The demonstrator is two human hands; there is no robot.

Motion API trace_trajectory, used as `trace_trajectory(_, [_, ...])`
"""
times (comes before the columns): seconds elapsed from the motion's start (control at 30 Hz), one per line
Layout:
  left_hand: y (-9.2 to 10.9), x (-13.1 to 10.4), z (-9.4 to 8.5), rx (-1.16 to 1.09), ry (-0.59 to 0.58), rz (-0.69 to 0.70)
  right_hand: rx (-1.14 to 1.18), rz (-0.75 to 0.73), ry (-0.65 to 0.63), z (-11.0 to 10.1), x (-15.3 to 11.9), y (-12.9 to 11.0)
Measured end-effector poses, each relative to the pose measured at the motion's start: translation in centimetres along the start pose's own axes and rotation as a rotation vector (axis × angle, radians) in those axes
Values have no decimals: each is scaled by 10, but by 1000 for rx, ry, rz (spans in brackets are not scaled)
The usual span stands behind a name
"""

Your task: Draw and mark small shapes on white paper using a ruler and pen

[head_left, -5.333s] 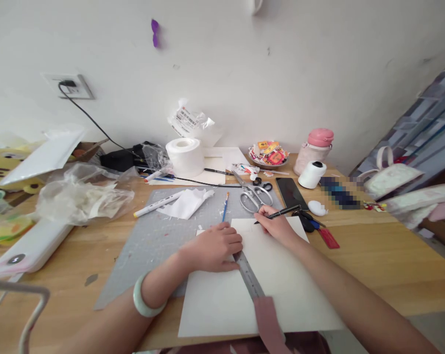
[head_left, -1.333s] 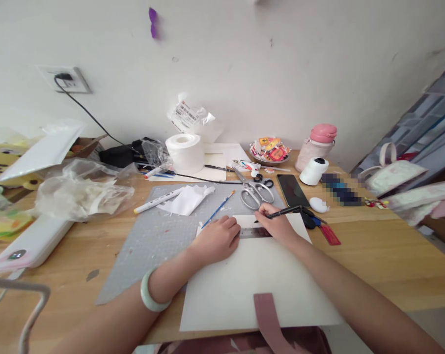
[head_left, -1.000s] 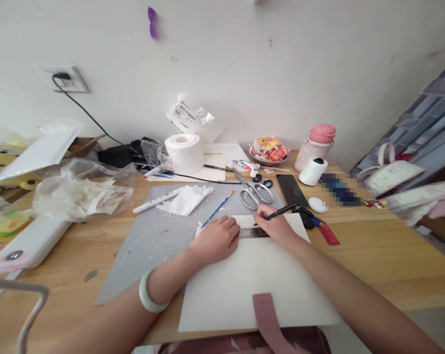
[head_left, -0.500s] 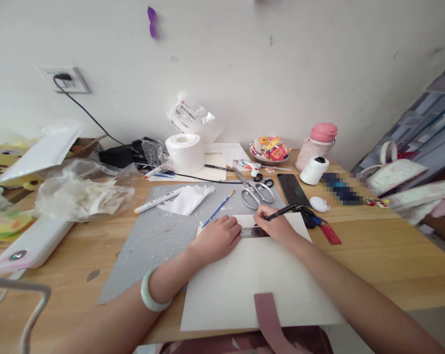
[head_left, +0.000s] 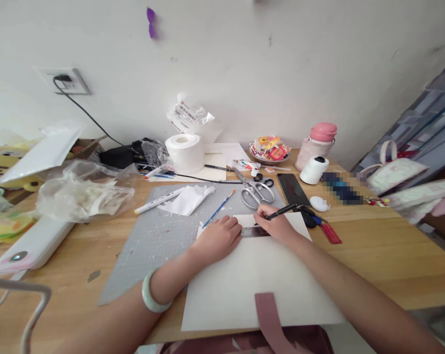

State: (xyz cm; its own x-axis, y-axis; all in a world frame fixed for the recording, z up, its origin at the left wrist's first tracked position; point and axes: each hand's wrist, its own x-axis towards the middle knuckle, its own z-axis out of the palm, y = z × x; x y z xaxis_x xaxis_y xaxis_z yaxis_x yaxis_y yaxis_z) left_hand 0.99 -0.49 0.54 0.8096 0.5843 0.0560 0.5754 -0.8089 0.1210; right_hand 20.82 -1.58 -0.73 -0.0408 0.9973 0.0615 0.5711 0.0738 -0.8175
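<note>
My right hand (head_left: pixel 276 225) is closed around a black pen (head_left: pixel 281 212), which slants over the upper part of a large white paper sheet (head_left: pixel 240 280). The pen's tip is hidden by the fingers. Between my hands a dark, shiny strip that looks like a metal ruler (head_left: pixel 255 232) lies on the sheet. My left hand (head_left: pixel 218 237) rests palm down on the sheet, fingers flat and side by side, their tips at the strip's left end. A pale bangle (head_left: pixel 152 292) circles the left wrist. Just beyond my right hand lie large silver scissors (head_left: pixel 257 193).
Under the sheet is a grey cutting mat (head_left: pixel 145 250) bearing a blue pencil (head_left: pixel 218 209), a white marker (head_left: pixel 158 200) and crumpled paper (head_left: pixel 187 199). Behind stand a white roll (head_left: pixel 185 156) and a candy bowl (head_left: pixel 269 150). A phone (head_left: pixel 293 189) and thread spool (head_left: pixel 314 170) are at right.
</note>
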Motion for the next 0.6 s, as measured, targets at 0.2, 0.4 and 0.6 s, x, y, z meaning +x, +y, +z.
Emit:
trace_trajectory(0.2, [0, -1, 0, 6, 6, 8, -34, 15, -23, 0, -1, 0])
trace_trajectory(0.4, [1, -1, -1, 23, 0, 16, -62, 11, -30, 0, -2, -2])
trace_trajectory(0.6, [2, 0, -2, 12, -13, 7, -23, 30, -17, 0, 0, 1])
